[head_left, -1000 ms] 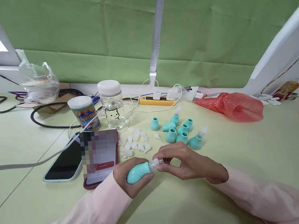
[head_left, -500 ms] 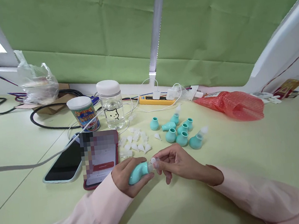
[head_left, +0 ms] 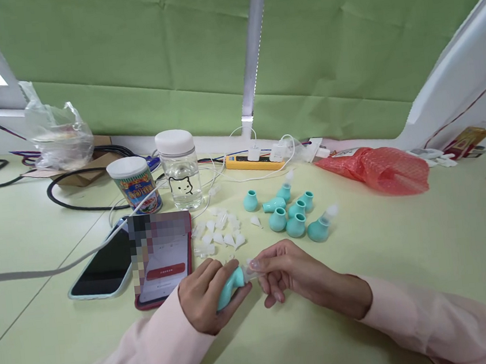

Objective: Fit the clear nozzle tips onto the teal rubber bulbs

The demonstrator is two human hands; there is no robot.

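My left hand (head_left: 205,299) is wrapped round a teal rubber bulb (head_left: 230,284), held just above the table. My right hand (head_left: 287,270) pinches the clear plastic tip (head_left: 249,269) at the bulb's mouth. Beyond my hands lie several small clear tips (head_left: 220,231) in a loose pile. To their right stand several more teal bulbs (head_left: 292,214), two of them with clear tips fitted.
Two phones (head_left: 164,260) lie at the left, one lit. Behind them stand a printed can (head_left: 135,184) and a clear jar with a white lid (head_left: 179,168). A yellow power strip (head_left: 254,163), cables, a red mesh bag (head_left: 376,171) and a plastic bag (head_left: 58,135) line the back.
My left hand has turned the bulb so its mouth points up and right, hiding more of it. My right hand has drawn closer and stays pinched on the tip.
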